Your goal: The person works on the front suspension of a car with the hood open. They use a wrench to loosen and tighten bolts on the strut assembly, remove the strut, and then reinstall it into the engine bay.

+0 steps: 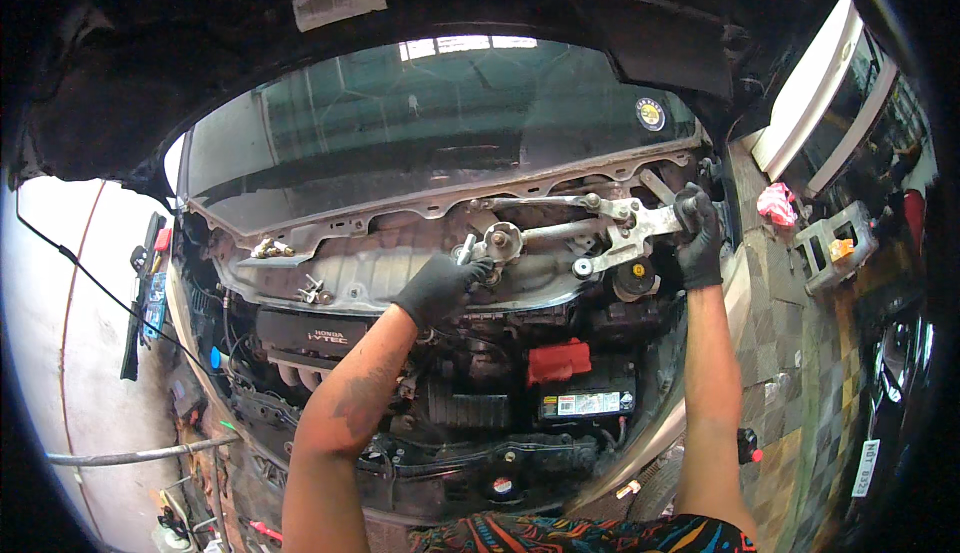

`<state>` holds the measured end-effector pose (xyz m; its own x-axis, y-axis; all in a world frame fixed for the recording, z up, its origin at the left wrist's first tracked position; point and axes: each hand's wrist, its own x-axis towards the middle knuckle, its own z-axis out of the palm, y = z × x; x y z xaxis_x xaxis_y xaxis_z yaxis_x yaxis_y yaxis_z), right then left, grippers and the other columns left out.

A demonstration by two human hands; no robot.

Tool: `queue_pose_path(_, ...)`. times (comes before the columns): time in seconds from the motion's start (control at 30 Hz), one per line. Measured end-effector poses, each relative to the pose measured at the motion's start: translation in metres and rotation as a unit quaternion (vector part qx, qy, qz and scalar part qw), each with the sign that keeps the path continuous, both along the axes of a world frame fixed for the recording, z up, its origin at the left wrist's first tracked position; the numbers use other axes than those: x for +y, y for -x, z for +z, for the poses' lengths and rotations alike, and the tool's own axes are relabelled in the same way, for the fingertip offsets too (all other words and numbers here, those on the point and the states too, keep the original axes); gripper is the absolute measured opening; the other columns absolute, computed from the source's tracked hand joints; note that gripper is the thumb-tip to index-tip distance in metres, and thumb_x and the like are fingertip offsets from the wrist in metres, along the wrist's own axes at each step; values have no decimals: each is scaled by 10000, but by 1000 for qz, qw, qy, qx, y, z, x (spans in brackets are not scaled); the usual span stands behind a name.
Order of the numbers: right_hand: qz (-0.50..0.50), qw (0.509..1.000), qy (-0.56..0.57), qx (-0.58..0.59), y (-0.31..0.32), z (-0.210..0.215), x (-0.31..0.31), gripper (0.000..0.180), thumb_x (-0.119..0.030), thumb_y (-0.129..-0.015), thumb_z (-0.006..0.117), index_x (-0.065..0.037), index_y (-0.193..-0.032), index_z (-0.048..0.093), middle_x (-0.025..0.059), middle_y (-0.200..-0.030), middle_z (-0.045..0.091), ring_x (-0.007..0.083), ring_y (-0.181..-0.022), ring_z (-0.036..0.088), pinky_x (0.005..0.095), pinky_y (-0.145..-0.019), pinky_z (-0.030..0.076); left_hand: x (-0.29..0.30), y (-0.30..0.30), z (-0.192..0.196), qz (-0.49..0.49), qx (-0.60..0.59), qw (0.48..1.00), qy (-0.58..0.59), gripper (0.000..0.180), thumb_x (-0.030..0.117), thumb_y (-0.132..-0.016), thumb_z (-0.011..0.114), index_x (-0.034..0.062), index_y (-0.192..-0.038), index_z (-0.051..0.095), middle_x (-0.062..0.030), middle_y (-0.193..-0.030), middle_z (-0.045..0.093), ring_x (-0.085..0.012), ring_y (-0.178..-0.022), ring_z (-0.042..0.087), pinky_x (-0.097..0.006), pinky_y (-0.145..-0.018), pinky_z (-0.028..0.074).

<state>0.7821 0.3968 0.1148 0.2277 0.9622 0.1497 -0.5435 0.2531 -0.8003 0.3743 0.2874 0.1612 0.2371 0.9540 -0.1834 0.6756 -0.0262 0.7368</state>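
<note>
Fingers [478, 269] of both gloved hands around metal wiper linkage [600, 230] ends.

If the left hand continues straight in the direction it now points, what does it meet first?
The left hand points up and right; it would probably first meet the round metal pivot of the wiper linkage, just beyond its fingertips. Depth is unclear, so it may already touch it.

Black gloves on left grip [440, 288] and right grip [699, 243]
</note>
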Motion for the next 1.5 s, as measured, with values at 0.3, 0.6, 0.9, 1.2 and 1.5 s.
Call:
queue_pose_path(0.3, 43, 996, -11, 71, 6, -2, 23, 290, -250, -871, 616, -54, -1085, 631, -27, -864, 616, 99, -829, 596, 260, -820, 475, 2, -9, -4, 63, -87, 992, 67, 419, 451, -851, 646, 48, -965, 658, -82, -735, 632, -123, -641, 553, -318, -599, 449)
queue_pose_path(0.6, 47, 999, -9, 27, 10, -4, 1, 309, -315, -875, 618, -75, -1068, 639, -17, -916, 627, 111, -867, 609, 282, -806, 501, 0, 18, -38, 86, -204, 975, 24, 359, 386, -853, 645, 41, -945, 684, -15, -733, 632, -91, -639, 546, -269, -567, 434)
queue_pose_path(0.9, 39, 996, 47, 64, 16, 5, 6, 245, -292, -863, 607, -94, -1002, 648, -42, -861, 605, 90, -820, 573, 266, -816, 452, -13, -7, -1, 169, -218, 958, 76, 321, 357, -791, 723, 48, -868, 688, 26, -680, 591, -80, -556, 496, -269, -494, 366)
queue_pose_path(1.2, 29, 999, -17, -32, -17, -18, 47, 202, -271, -864, 612, -135, -1011, 640, -3, -974, 607, 117, -928, 569, 294, -878, 454, -14, -18, 15, 62, -181, 981, 32, 338, 377, -765, 724, 57, -866, 682, 5, -683, 587, -68, -605, 501, -258, -532, 381)
queue_pose_path(1.5, 51, 995, 20, 77, -9, 5, 39, 245, -276, -848, 620, -95, -1009, 655, -10, -890, 630, 120, -819, 602, 282, -787, 497, 0, -28, 6, 69, -165, 980, 89, 331, 338, -778, 694, 33, -899, 657, -18, -700, 602, -94, -636, 523, -288, -575, 425)
